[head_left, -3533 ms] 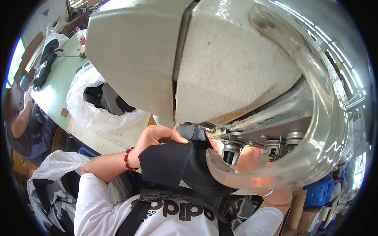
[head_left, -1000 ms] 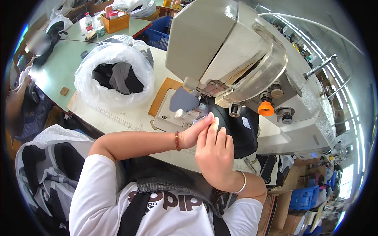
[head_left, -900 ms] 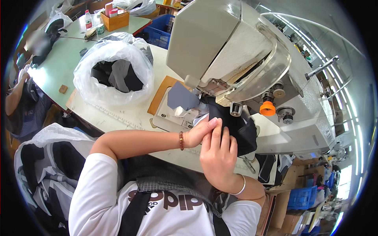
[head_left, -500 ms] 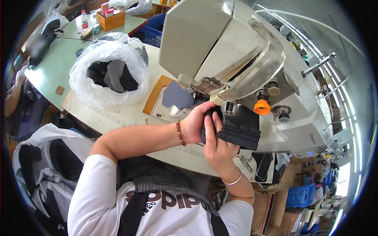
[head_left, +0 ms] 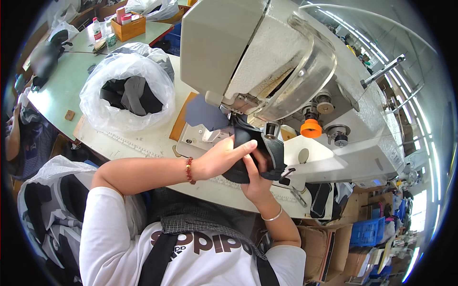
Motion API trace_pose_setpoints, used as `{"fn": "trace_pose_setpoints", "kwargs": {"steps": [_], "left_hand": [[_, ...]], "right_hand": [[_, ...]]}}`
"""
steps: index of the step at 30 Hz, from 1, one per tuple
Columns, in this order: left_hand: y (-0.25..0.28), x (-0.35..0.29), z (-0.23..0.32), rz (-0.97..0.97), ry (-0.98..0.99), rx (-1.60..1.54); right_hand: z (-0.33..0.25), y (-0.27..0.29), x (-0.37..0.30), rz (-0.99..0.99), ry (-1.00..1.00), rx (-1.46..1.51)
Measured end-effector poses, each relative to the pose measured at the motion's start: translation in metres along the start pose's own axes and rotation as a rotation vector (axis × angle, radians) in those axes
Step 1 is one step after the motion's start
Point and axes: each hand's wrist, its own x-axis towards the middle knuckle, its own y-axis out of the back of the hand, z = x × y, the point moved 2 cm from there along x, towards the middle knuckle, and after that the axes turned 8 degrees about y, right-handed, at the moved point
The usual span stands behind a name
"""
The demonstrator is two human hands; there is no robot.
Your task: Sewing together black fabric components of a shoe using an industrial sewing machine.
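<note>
Both of my hands are on a dark curved fabric piece, black and grey, which looks like a shoe upper. It lies under the head of a white sewing machine, its far end close to the needle area. My left hand presses on its left side, thumb on top. From the near side my right hand grips it, with some fingers inside its opening and partly hidden. Beside the needle area, a flat blue-grey piece lies or hangs on the left.
Left on the table stands a white plastic bag of dark fabric pieces. Another bag of pieces is at my left side. A black phone-like object and small metal scissors or snips lie at right. Another person sits far left.
The fabric piece has turned and moved left, showing its open inside instead of the ribbed edge. My left hand has slid left and down its side; my right hand has shifted slightly left.
</note>
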Motion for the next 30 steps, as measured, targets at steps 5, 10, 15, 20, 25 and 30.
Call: {"fn": "trace_pose_setpoints", "kwargs": {"steps": [5,10,15,20,25,30], "left_hand": [[0.013,-0.031,-0.015,0.203,0.209,-0.236],[0.033,-0.041,-0.011,0.341,-0.079,-0.011],[0.031,-0.040,-0.012,0.300,0.002,-0.031],[0.032,-0.039,-0.016,0.258,0.029,-0.305],[0.037,-0.041,-0.013,0.252,-0.133,-0.180],[0.046,-0.041,-0.010,0.257,-0.121,-0.078]], "right_hand": [[0.011,0.045,0.027,-0.123,-0.120,0.173],[-0.013,0.048,0.053,-0.248,-0.060,-0.269],[-0.034,0.040,0.082,-0.307,0.204,-0.334],[-0.017,0.037,0.099,-0.485,0.229,-0.181],[-0.010,0.043,0.093,-0.533,0.077,-0.025],[-0.003,0.053,0.086,-0.643,0.031,-0.093]]}}
